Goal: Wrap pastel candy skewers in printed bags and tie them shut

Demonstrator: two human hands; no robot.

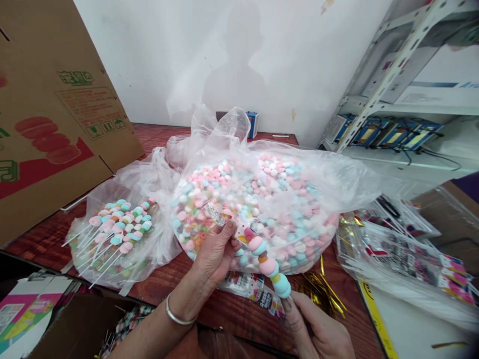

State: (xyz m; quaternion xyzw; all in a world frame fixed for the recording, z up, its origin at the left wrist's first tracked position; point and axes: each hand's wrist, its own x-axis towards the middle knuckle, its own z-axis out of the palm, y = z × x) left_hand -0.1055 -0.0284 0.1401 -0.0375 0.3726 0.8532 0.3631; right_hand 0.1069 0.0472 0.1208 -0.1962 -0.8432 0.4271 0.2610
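My left hand (217, 254) pinches a small printed clear plastic bag (215, 213) in front of the big bag of marshmallows. My right hand (318, 326) grips the lower end of a marshmallow skewer (268, 268) threaded with pink, blue and yellow pieces. The skewer slants up to the left, and its upper end meets the printed bag; whether the tip is inside, I cannot tell. Beneath my hands, more printed plastic bags (258, 291) lie on the table. A pile of finished marshmallow skewers (119, 224) rests on a plastic bag at the left.
A large clear bag (299, 219) full of loose marshmallows fills the middle of the red table (217, 311). On the left stands a tall cardboard box (56, 134); an open carton (75, 326) sits below. Packaging bags (396, 249) and gold ties (322, 294) lie right, near a metal shelf (389, 104).
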